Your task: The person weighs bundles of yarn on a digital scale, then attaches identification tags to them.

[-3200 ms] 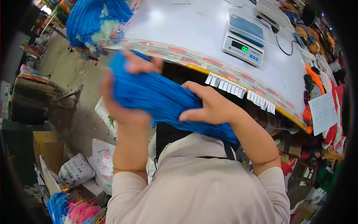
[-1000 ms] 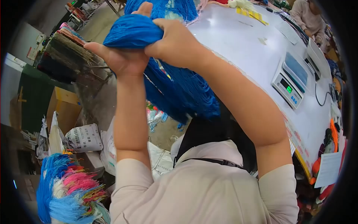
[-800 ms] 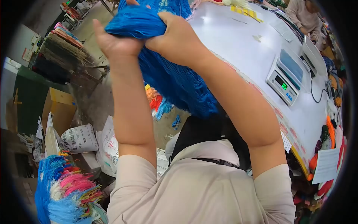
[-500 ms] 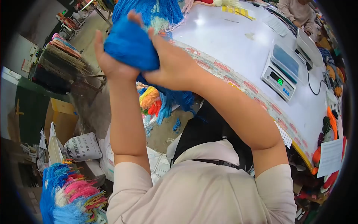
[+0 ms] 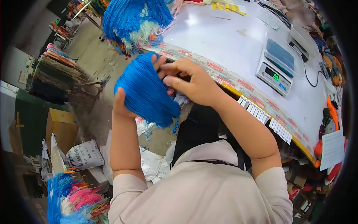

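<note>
A thick bundle of bright blue yarn (image 5: 147,89) hangs over my left hand (image 5: 121,104), whose thumb shows at the bundle's left side and whose fingertips reach past its top right. My right hand (image 5: 190,80) is at the bundle's upper right edge, thumb and fingers curled close to the left fingertips; whether it pinches a strand is too small to tell. More blue yarn with pale and coloured tufts (image 5: 138,22) lies on the table's near left corner.
The white table (image 5: 223,41) bears a digital scale (image 5: 276,69) reading zero and papers. A person's sleeve shows at the far edge. Coloured yarn (image 5: 78,198) lies lower left, near a white sack (image 5: 85,155) and cardboard box (image 5: 61,127). Yarn racks stand left.
The blue bundle has come lower and spread into a fan shape. My right hand has shifted from gripping its side to its upper right edge. The view has shifted slightly.
</note>
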`<action>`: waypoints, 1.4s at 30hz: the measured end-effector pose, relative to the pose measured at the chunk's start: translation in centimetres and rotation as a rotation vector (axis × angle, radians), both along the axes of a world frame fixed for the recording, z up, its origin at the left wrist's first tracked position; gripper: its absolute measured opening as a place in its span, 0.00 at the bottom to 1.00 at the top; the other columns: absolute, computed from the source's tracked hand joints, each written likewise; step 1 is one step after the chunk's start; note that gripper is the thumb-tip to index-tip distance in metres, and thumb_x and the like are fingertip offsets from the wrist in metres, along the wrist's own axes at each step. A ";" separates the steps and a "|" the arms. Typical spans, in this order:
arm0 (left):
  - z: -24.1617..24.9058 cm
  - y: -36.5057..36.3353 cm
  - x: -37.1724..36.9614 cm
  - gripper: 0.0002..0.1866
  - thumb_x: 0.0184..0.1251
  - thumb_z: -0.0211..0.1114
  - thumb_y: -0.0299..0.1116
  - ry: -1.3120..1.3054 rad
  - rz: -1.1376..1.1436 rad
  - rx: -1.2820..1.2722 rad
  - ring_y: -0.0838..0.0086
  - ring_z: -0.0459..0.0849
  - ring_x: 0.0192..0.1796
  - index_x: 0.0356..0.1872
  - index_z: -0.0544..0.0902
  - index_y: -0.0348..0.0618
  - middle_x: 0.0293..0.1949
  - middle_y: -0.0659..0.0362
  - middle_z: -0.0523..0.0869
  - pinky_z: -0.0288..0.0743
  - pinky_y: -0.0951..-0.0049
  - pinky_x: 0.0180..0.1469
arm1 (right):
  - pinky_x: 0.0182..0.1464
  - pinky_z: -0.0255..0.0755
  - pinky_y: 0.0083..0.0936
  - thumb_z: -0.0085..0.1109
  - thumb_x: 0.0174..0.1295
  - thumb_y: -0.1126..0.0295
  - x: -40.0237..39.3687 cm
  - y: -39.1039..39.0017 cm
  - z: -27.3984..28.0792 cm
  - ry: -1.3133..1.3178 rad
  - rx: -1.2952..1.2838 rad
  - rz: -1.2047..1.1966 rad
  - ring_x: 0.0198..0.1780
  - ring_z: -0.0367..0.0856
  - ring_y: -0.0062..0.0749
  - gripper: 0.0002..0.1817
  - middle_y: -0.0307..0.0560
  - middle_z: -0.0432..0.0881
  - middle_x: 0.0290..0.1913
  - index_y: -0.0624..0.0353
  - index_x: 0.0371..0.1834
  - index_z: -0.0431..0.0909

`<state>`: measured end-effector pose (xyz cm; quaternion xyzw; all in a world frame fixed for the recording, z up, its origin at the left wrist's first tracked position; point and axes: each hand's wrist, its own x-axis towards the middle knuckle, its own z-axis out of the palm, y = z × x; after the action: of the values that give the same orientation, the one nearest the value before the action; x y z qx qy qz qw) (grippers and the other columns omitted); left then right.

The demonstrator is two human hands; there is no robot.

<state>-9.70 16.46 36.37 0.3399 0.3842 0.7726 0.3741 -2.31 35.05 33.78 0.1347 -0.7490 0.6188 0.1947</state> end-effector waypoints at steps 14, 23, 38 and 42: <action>-3.5 1.1 2.2 0.32 0.50 0.70 0.35 -0.113 0.289 -0.108 0.64 0.81 0.51 0.57 0.71 0.34 0.50 0.50 0.79 0.75 0.64 0.56 | 0.36 0.69 0.15 0.68 0.54 0.75 2.6 -0.3 0.3 -0.367 -0.312 0.072 0.31 0.73 0.13 0.06 0.33 0.78 0.28 0.60 0.32 0.79; -3.9 3.2 2.6 0.17 0.55 0.65 0.20 -0.090 0.380 -0.037 0.73 0.82 0.46 0.48 0.78 0.36 0.44 0.57 0.82 0.76 0.69 0.51 | 0.49 0.69 0.22 0.58 0.59 0.75 2.8 1.1 -0.3 -0.372 -0.634 0.092 0.41 0.78 0.25 0.03 0.43 0.79 0.34 0.61 0.33 0.75; -5.7 2.8 0.5 0.30 0.48 0.61 0.31 -0.452 0.047 0.160 0.71 0.79 0.27 0.55 0.71 0.29 0.38 0.50 0.80 0.75 0.64 0.49 | 0.37 0.70 0.18 0.57 0.67 0.67 0.2 3.2 2.2 -0.588 -0.156 0.104 0.29 0.73 0.17 0.10 0.38 0.78 0.26 0.64 0.36 0.80; -6.4 1.9 0.5 0.28 0.54 0.60 0.33 -0.634 -0.300 0.353 0.79 0.77 0.20 0.55 0.69 0.24 0.29 0.54 0.79 0.72 0.74 0.38 | 0.33 0.69 0.21 0.52 0.70 0.66 -3.2 6.7 1.3 -0.605 -0.777 0.164 0.21 0.63 0.18 0.13 0.31 0.65 0.19 0.67 0.38 0.78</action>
<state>-9.22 18.37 29.92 0.1959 0.0567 0.8302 0.5188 -5.52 41.71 35.09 -0.0750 -0.4732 0.8766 -0.0446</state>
